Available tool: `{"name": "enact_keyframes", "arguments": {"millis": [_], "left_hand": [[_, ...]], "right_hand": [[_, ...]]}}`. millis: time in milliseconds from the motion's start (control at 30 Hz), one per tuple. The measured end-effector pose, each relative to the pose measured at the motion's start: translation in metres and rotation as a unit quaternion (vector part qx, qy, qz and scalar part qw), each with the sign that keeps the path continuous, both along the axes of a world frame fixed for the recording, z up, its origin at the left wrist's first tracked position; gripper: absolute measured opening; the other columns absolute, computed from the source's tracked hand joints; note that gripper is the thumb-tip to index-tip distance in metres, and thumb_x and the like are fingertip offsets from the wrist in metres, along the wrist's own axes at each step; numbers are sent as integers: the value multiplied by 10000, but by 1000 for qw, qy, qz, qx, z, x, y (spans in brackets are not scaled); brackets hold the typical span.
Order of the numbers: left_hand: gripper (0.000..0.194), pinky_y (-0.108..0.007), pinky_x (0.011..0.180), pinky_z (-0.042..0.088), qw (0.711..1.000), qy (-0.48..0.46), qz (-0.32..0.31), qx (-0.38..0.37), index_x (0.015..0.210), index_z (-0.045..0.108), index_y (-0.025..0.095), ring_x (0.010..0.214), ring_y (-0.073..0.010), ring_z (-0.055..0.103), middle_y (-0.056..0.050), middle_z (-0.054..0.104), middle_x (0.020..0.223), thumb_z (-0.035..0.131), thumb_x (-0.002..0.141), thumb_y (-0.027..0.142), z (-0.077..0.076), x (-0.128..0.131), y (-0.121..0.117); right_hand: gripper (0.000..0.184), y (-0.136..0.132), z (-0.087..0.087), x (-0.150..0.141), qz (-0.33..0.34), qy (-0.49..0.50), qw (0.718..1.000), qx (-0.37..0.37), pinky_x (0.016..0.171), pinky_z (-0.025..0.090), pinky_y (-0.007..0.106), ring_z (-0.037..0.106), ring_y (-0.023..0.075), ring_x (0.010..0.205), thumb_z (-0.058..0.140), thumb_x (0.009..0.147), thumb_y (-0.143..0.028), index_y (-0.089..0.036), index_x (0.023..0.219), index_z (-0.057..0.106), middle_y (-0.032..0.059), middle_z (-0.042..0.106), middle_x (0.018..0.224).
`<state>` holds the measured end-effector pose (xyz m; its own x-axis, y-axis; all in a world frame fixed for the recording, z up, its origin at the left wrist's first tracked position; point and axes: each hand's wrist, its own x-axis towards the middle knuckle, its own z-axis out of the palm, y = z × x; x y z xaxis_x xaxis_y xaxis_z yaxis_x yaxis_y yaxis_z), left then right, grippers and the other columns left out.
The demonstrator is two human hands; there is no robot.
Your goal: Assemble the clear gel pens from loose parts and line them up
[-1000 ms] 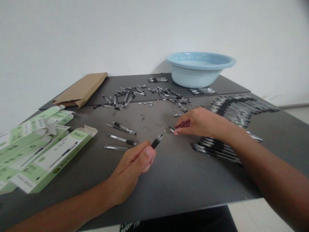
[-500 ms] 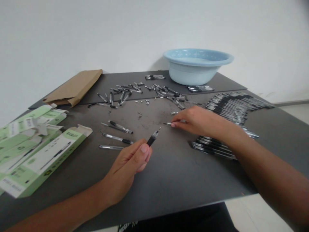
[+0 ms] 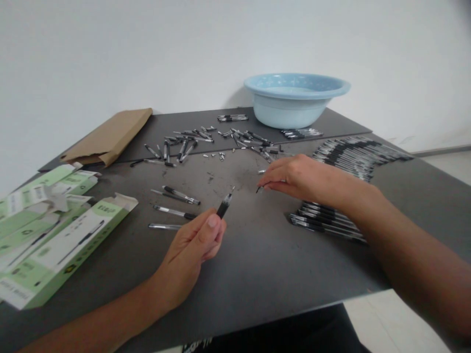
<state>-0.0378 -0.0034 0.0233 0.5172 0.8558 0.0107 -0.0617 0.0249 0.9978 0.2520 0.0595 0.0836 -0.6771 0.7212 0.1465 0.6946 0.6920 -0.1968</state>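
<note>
My left hand (image 3: 195,238) is closed round a black-gripped pen (image 3: 224,205), its thin point slanting up and to the right. Pinched in the fingertips of my right hand (image 3: 290,176) is a small dark-ended pen part (image 3: 259,189), held just above the table; its exact shape is too small to tell. Several loose pens and barrels (image 3: 174,212) lie left of my left hand. Beneath my right wrist and forearm is a row of pens (image 3: 320,221), partly covered by the arm. A longer fanned row of pens (image 3: 346,156) lies beyond it.
Scattered pen bodies (image 3: 187,144) and small tips (image 3: 222,156) lie mid-table. At the back stand a blue basin (image 3: 294,110) and small pen bundles (image 3: 232,118). On the left are green-and-white pen boxes (image 3: 77,250) and a brown paper envelope (image 3: 110,132). Dark smudges mark the grey table (image 3: 257,274).
The small part in my right hand has tilted from pointing left to pointing down-left. My left hand with the pen has shifted slightly left in view, as has the whole scene.
</note>
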Motion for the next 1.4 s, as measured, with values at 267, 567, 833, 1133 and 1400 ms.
{"name": "enact_keyframes", "arguments": {"millis": [267,567,833,1133,1400], "left_hand": [[494,-294,515,201,1000,12,6,-2,765,494,209,544,-118,241,78,311,629,485,1086,585,2,0,0],[500,-293,524,207,1000,28,13,3,768,496,206,553,-121,247,74,326,637,462,1092,586,-2,-1,1],[493,-278,521,192,1000,28,-2,0,801,515,203,529,-112,218,83,296,620,433,1101,586,-9,1,3],[503,-281,496,176,999,43,2,3,793,515,203,516,-110,202,78,314,621,427,1097,594,-11,1,4],[512,-279,482,188,999,48,-3,3,786,509,210,513,-113,221,78,317,610,442,1074,627,-7,2,4]], "right_hand": [[318,-10,-5,-13,12,-21,1000,1,921,557,343,739,226,1012,517,1040,-95,-181,1219,766,101,748,1172],[274,2,-3,0,-11,57,998,-12,954,561,301,752,203,1064,567,1052,-205,-192,1213,787,78,800,1183],[250,20,-25,3,-88,75,986,-122,844,575,299,784,206,943,616,1016,-317,-254,1162,808,21,839,1116],[199,20,-37,-7,-79,82,980,-163,763,542,264,772,182,836,670,970,-322,-242,1093,804,15,833,952],[211,20,-34,-1,-95,85,983,-130,723,544,268,745,181,789,719,941,-401,-254,1041,835,27,833,964]]}}
